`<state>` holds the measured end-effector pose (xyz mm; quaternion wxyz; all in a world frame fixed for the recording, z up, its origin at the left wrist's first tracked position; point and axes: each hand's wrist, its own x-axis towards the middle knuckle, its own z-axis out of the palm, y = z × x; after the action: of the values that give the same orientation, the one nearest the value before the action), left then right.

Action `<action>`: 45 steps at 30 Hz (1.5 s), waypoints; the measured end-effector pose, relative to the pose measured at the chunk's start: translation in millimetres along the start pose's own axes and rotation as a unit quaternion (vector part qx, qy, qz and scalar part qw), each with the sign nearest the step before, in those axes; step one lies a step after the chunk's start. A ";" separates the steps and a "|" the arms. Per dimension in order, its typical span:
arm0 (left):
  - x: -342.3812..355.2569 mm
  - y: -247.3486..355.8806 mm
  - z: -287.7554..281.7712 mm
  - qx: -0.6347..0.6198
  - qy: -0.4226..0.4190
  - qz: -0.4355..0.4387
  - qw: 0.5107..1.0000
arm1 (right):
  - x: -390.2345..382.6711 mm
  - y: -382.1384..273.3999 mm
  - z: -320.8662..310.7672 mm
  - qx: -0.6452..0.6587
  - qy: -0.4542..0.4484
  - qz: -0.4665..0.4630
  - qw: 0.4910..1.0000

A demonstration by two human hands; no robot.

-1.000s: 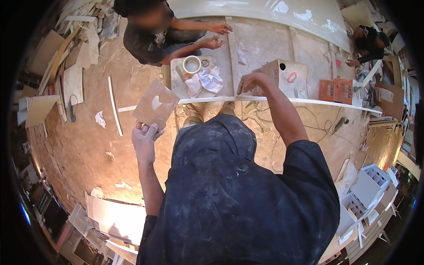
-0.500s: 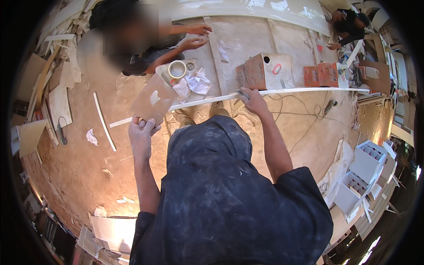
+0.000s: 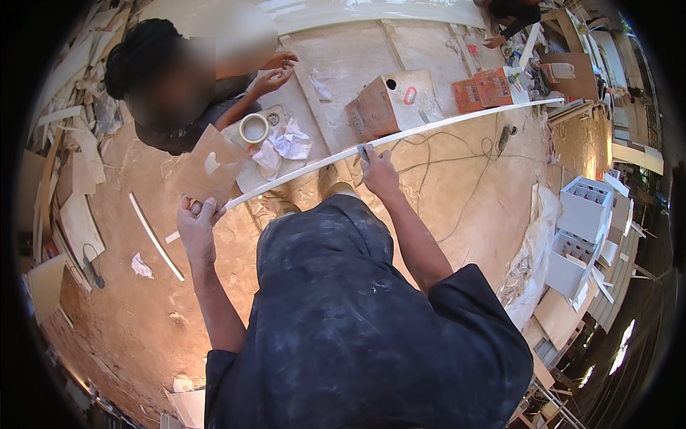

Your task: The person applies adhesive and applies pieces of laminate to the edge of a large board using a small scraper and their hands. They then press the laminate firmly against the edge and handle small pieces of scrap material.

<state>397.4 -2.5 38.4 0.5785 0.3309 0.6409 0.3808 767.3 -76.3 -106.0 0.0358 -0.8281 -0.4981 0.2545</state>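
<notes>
Floor point(image 3: 143, 329) is spreading widest, dusty, brown, scuffed. Co-worker point(image 3: 161, 136) in dark clothing is sitting low at upper left, arms reaching forward. Strip point(image 3: 421, 127), white, long, narrow, smooth-looking, is running across the middle, passing beyond the person's feet. Box point(image 3: 389, 107), reddish sides, pale dusty top with a round dark hole, is standing just past the strip. Orange cartons point(image 3: 493, 88) are standing right of it. Slab point(image 3: 246, 171), pale and stained, is lying near the co-worker, carrying the rag and the tape.

Board point(image 3: 200, 179), thin, flat, brownish, four-cornered, is sitting up front-left, held out over the floor beside the slab. Left hand point(image 3: 199, 222), whitish with dust, is clamping its near edge, thumb on top. Right hand point(image 3: 380, 173) is closing around the tool, near the strip's middle. Rag point(image 3: 289, 141) is lying crumpled, white, soft. Tape point(image 3: 254, 141) is forming a cream ring beside it. Tool point(image 3: 364, 151), small, grey, flat, is poking out at the strip's near edge; contact is staying unclear. Pale smear point(image 3: 211, 163) is showing on the board, irregular, smallest.
</notes>
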 end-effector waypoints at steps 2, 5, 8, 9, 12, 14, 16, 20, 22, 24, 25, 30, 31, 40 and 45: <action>-1.4 -1.9 -2.3 0.001 0.002 0.004 1.000 | 4.8 16.7 -9.8 0.002 0.029 0.032 0.999; -6.2 -0.3 1.3 0.007 0.007 0.006 1.000 | 18.3 60.4 -13.4 0.001 0.103 0.073 0.992; -12.4 -0.2 7.1 0.018 0.016 -0.003 1.000 | 32.9 98.2 -26.5 -0.013 0.134 0.102 0.986; -14.1 -1.3 10.6 0.018 0.020 -0.005 1.000 | 37.4 109.7 -30.9 -0.024 0.142 0.108 0.984; -16.4 -5.0 20.2 0.024 0.027 -0.006 0.999 | 48.2 126.9 -42.0 -0.044 0.152 0.127 0.979; -14.8 -9.2 26.3 0.029 0.024 -0.004 0.999 | 54.6 136.8 -44.9 -0.052 0.163 0.115 0.978; -14.2 -8.3 36.1 0.034 0.016 0.001 0.999 | 58.9 142.1 -47.9 -0.057 0.154 0.097 0.982; -20.3 3.2 70.8 0.032 0.013 -0.004 0.999 | 65.4 152.4 -43.2 -0.052 0.157 0.054 0.985; -18.8 -1.6 80.4 0.034 0.005 -0.009 0.999 | 62.0 153.1 -37.8 -0.059 0.132 0.047 0.988; -18.5 -2.1 91.6 0.035 0.005 -0.015 0.999 | 64.3 153.9 -39.1 -0.067 0.107 0.041 0.991; -18.6 -3.2 97.0 0.034 0.004 -0.020 0.999 | 65.1 153.4 -47.2 -0.074 0.094 0.039 0.992; -10.1 -5.6 113.4 0.028 -0.015 -0.010 0.999 | 67.9 142.4 -85.1 -0.120 0.020 0.049 0.991; -8.8 -6.7 115.2 0.026 -0.016 -0.008 1.000 | 66.7 139.4 -87.3 -0.103 0.039 0.042 0.993; -5.7 -8.6 121.8 0.033 -0.011 -0.007 0.999 | 73.9 146.5 -77.6 -0.100 0.007 0.047 0.994; -9.2 0.9 133.7 0.025 -0.003 -0.019 1.000 | 79.0 137.3 -99.8 -0.138 -0.050 0.050 0.988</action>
<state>531.3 4.1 38.2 0.5790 0.3342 0.6546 0.3530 953.2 -59.1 -92.9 -0.1164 -0.8354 -0.4875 0.2256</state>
